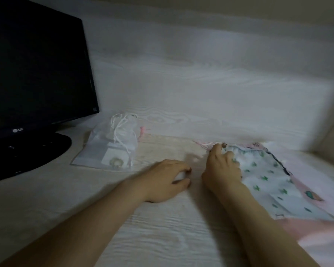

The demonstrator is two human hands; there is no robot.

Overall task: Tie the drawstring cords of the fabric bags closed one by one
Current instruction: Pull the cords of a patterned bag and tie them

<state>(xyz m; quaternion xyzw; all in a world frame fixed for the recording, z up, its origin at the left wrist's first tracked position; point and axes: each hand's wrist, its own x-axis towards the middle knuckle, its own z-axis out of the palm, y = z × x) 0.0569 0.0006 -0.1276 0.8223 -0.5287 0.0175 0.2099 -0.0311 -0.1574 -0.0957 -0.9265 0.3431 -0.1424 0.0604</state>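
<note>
Fingers of my right hand clamp the mouth of the cactus-print bag, lying right on the desk, likely to gather its cords; my left hand rests beside, loosely curled, empty.

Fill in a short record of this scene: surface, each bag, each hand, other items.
Surface: pale wood-grain table
Bag one: sheer white drawstring bag, beside the LG monitor
Bag two: cactus-print bag, lying on pink printed fabric
Left hand: rests on table, fingers loosely curled
Right hand: grips the cactus-print bag's top edge
</note>
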